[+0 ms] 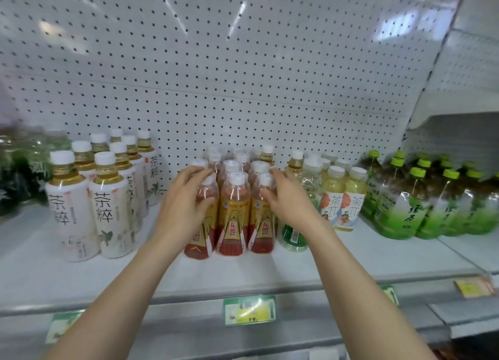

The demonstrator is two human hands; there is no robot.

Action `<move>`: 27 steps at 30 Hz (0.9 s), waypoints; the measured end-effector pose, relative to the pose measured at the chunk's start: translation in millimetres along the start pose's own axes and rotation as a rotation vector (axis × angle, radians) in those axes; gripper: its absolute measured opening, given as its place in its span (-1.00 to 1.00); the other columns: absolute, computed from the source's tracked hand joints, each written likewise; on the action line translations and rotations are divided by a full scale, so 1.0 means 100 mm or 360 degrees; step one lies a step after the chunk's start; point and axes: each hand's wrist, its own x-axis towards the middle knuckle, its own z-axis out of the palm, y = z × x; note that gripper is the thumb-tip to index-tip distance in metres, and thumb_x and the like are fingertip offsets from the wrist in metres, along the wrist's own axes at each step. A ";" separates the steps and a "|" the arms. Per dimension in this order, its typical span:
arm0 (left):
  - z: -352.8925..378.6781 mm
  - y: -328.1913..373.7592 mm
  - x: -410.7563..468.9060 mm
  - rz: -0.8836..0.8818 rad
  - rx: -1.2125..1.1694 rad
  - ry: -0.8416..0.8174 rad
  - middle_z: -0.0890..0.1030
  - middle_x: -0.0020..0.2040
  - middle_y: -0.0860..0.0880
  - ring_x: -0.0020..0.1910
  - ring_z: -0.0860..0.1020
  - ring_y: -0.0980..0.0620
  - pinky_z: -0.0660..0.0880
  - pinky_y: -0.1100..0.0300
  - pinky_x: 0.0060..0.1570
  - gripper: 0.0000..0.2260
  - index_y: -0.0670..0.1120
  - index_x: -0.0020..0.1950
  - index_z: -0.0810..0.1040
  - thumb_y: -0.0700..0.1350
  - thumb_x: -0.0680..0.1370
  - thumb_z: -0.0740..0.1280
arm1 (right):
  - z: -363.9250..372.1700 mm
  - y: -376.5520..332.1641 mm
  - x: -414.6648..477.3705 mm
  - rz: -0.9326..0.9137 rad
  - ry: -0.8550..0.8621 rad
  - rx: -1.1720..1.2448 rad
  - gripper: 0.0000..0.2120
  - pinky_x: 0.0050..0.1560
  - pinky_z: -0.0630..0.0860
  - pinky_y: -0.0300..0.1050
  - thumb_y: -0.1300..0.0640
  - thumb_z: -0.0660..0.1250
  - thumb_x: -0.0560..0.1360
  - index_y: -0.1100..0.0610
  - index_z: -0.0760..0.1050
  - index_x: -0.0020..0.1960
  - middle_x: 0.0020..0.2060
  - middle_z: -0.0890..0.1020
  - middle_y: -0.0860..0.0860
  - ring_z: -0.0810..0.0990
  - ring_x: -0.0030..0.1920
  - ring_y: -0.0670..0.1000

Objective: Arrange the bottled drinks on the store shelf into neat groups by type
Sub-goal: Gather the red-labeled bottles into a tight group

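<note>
A block of red-and-gold labelled bottles (233, 213) stands mid-shelf in three columns. My left hand (186, 197) wraps the front left bottle of that block at its neck and shoulder. My right hand (286, 197) presses against the front right bottle (260, 224) from its right side. White-labelled tea bottles (108, 205) stand in rows to the left. Pale yellow tea bottles (348, 197) and a clear green-labelled bottle (293, 236) stand just right of my right hand. Green tea bottles (405, 205) fill the far right.
The white shelf (243, 273) has a perforated back panel (243, 76). Price tags (248, 309) hang on the front rail. Blurred green bottles (19, 165) sit at the far left. A gap of bare shelf lies between the white teas and the red block.
</note>
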 end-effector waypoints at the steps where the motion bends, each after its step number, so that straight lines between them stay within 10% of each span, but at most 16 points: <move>1: -0.01 -0.01 0.00 -0.0001 -0.0008 -0.0006 0.39 0.39 0.04 0.36 0.37 0.03 0.23 0.20 0.27 -0.50 0.02 0.43 0.42 -0.13 0.50 0.43 | 0.03 0.00 0.04 0.0007 0.0010 0.0015 -0.50 0.32 0.39 0.06 0.04 0.24 0.62 0.15 0.23 0.51 0.38 0.36 0.13 0.45 0.32 0.17; 6: -0.02 -0.04 -0.02 0.0025 0.0001 -0.0008 0.38 0.40 0.02 0.36 0.35 0.03 0.23 0.19 0.29 -0.48 0.01 0.45 0.40 -0.13 0.51 0.42 | 0.10 0.08 0.00 -0.0047 0.0151 0.0014 -0.54 0.16 0.52 0.09 0.02 0.31 0.58 0.14 0.34 0.43 0.12 0.58 0.08 0.56 0.14 0.12; 12: 0.10 0.17 -0.04 0.0097 0.0239 0.0047 0.44 0.37 -0.05 0.41 0.28 -0.14 0.26 -0.04 0.36 -0.52 -0.07 0.41 0.46 -0.09 0.49 0.41 | -0.10 0.61 -0.26 0.0029 0.1194 0.0240 -0.69 0.05 0.49 0.06 0.03 0.35 0.55 0.12 0.46 0.23 0.05 0.58 0.01 0.55 0.04 0.06; 17: 0.30 0.54 0.00 0.0158 0.0291 0.0215 0.44 0.38 -0.08 0.50 0.18 -0.18 0.20 -0.12 0.43 -0.62 -0.09 0.35 0.49 -0.10 0.53 0.37 | 0.01 0.91 -0.07 0.0259 0.0302 0.0524 -0.09 0.40 0.34 0.19 -0.33 0.37 0.41 0.02 0.05 0.57 0.51 0.29 0.03 0.30 0.47 0.09; 23: 0.76 1.23 0.18 0.0166 0.0040 0.0054 0.33 0.47 -0.03 0.37 0.38 -0.08 0.28 0.08 0.35 -0.51 -0.06 0.49 0.34 -0.14 0.56 0.34 | -0.10 1.35 -0.12 0.0068 0.0308 0.0443 -0.18 0.33 0.32 0.00 -0.17 0.35 0.52 0.04 -0.03 0.59 0.46 0.33 0.09 0.34 0.42 0.10; 27: 1.29 1.65 0.47 0.0040 -0.0029 -0.0052 0.18 0.55 -0.12 0.52 0.17 -0.06 0.12 0.15 0.42 -0.41 -0.11 0.57 0.12 -0.20 0.60 0.28 | -0.33 1.77 -0.21 0.0037 0.0344 0.0423 -0.19 0.34 0.33 0.05 -0.15 0.36 0.52 0.05 -0.01 0.58 0.44 0.33 0.11 0.36 0.40 0.14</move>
